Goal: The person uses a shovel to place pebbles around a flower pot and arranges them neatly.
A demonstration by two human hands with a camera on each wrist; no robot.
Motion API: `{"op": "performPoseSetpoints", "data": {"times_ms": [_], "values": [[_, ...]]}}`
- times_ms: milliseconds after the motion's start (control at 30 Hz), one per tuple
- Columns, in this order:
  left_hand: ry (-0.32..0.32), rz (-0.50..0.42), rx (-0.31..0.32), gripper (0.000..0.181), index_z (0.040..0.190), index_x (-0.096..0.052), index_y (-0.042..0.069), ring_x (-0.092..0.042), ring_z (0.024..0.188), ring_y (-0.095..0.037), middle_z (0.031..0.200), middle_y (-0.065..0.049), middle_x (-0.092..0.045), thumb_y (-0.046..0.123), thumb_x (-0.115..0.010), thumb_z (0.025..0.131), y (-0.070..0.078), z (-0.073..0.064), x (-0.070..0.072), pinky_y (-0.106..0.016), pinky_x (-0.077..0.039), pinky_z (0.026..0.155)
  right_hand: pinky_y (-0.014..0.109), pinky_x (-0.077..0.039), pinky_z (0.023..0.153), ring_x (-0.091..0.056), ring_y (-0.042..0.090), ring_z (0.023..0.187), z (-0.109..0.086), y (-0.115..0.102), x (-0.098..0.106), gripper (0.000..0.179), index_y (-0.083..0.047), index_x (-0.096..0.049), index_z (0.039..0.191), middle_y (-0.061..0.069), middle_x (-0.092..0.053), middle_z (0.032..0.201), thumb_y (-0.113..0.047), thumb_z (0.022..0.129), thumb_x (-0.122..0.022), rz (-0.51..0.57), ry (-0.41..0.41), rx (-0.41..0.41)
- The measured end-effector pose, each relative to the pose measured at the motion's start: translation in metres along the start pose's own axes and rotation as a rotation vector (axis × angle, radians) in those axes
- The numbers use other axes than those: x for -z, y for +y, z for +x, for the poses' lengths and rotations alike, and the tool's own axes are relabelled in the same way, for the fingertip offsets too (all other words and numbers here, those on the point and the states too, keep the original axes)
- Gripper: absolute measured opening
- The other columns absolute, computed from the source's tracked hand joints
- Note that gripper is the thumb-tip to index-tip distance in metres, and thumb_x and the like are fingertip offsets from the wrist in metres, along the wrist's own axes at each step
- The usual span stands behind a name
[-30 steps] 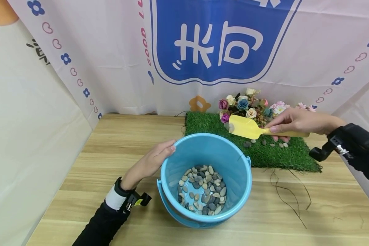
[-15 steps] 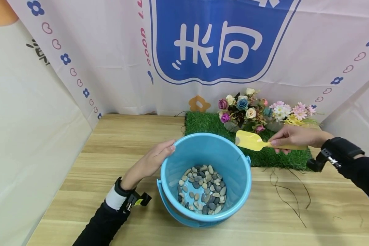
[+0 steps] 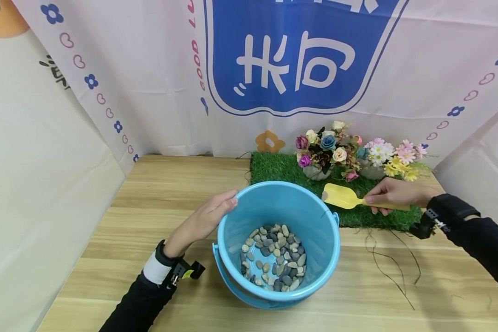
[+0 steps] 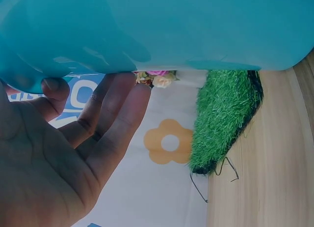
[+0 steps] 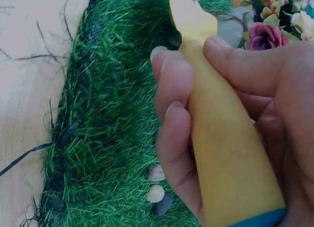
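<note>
A blue bucket with pebbles on its bottom stands on the table. My left hand holds the bucket's rim at its left side; in the left wrist view the thumb and fingertips meet the bucket's edge. My right hand grips the handle of a yellow trowel, right of the bucket and over the grass mat. A greyish pebble shows at the tip of the trowel's blade. In the right wrist view, fingers and thumb wrap the handle, and a few stones lie on the grass below.
Behind the bucket lies a green grass mat bearing two potted bunches of artificial flowers. Dark loose strands lie on the wooden table. A printed cloth hangs at the back.
My right hand has brought the trowel down and nearer to me, clear of the flowers, toward the bucket's right rim. The left hand and bucket have stayed in place.
</note>
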State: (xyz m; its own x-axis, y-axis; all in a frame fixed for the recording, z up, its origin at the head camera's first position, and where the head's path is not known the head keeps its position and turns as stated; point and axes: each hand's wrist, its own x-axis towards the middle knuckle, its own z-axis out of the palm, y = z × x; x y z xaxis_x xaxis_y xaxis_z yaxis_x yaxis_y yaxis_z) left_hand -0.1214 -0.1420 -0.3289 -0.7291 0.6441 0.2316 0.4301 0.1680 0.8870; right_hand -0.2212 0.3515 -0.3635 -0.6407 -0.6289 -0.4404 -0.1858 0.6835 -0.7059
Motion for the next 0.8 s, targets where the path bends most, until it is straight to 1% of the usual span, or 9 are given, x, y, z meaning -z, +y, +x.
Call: {"op": "performPoseSetpoints", "data": {"times_ms": [200, 333, 433, 567, 667, 800], "values": [[-0.002, 0.004, -0.004, 0.033, 0.126, -0.043, -0.007, -0.065, 0.078, -0.021, 0.1, -0.024, -0.06, 0.006, -0.026, 0.1, 0.0, 0.0, -0.001, -0.039, -0.056, 0.063, 0.034, -0.046, 0.062, -0.052, 0.025, 0.065, 0.002, 0.002, -0.002, 0.032, -0.005, -0.061, 0.111, 0.017, -0.059, 0.088, -0.03, 0.097, -0.047, -0.011, 0.02, -0.033], [-0.002, 0.004, -0.005, 0.033, 0.125, -0.043, -0.007, -0.065, 0.079, -0.022, 0.1, -0.024, -0.059, 0.006, -0.027, 0.1, 0.0, 0.001, -0.001, -0.039, -0.056, 0.063, 0.033, -0.046, 0.061, -0.053, 0.025, 0.065, 0.005, 0.003, -0.002, 0.032, -0.005, -0.062, 0.109, 0.014, -0.06, 0.086, -0.031, 0.096, -0.048, -0.022, 0.036, -0.07], [-0.001, 0.006, -0.006, 0.033, 0.126, -0.043, -0.007, -0.064, 0.08, -0.022, 0.102, -0.024, -0.058, 0.006, -0.027, 0.1, 0.0, 0.001, -0.001, -0.038, -0.056, 0.063, 0.033, -0.046, 0.061, -0.053, 0.026, 0.065, 0.006, 0.001, -0.002, 0.031, -0.005, -0.063, 0.105, 0.015, -0.059, 0.086, -0.031, 0.096, -0.048, -0.022, 0.032, -0.089], [-0.005, 0.003, -0.002, 0.034, 0.127, -0.042, -0.007, -0.065, 0.08, -0.019, 0.103, -0.025, -0.059, 0.006, -0.026, 0.1, 0.0, 0.001, -0.001, -0.038, -0.056, 0.063, 0.034, -0.048, 0.061, -0.054, 0.027, 0.065, 0.008, -0.004, -0.003, 0.032, -0.004, -0.065, 0.098, 0.018, -0.06, 0.084, -0.031, 0.096, -0.049, -0.02, 0.03, -0.117], [-0.008, -0.003, 0.001, 0.034, 0.127, -0.042, -0.007, -0.065, 0.079, -0.019, 0.102, -0.025, -0.06, 0.006, -0.026, 0.1, 0.0, 0.001, -0.001, -0.039, -0.056, 0.063, 0.035, -0.05, 0.06, -0.055, 0.027, 0.064, 0.01, -0.011, -0.003, 0.033, -0.004, -0.066, 0.094, 0.016, -0.06, 0.081, -0.032, 0.095, -0.05, -0.034, 0.042, -0.136], [-0.004, -0.005, 0.003, 0.034, 0.127, -0.042, -0.007, -0.065, 0.079, -0.024, 0.101, -0.025, -0.06, 0.006, -0.026, 0.1, 0.0, 0.001, -0.001, -0.039, -0.056, 0.063, 0.034, -0.049, 0.058, -0.055, 0.027, 0.061, 0.012, -0.021, -0.005, 0.036, -0.003, -0.065, 0.087, 0.013, -0.059, 0.077, -0.034, 0.095, -0.05, -0.065, 0.051, -0.15]]}}
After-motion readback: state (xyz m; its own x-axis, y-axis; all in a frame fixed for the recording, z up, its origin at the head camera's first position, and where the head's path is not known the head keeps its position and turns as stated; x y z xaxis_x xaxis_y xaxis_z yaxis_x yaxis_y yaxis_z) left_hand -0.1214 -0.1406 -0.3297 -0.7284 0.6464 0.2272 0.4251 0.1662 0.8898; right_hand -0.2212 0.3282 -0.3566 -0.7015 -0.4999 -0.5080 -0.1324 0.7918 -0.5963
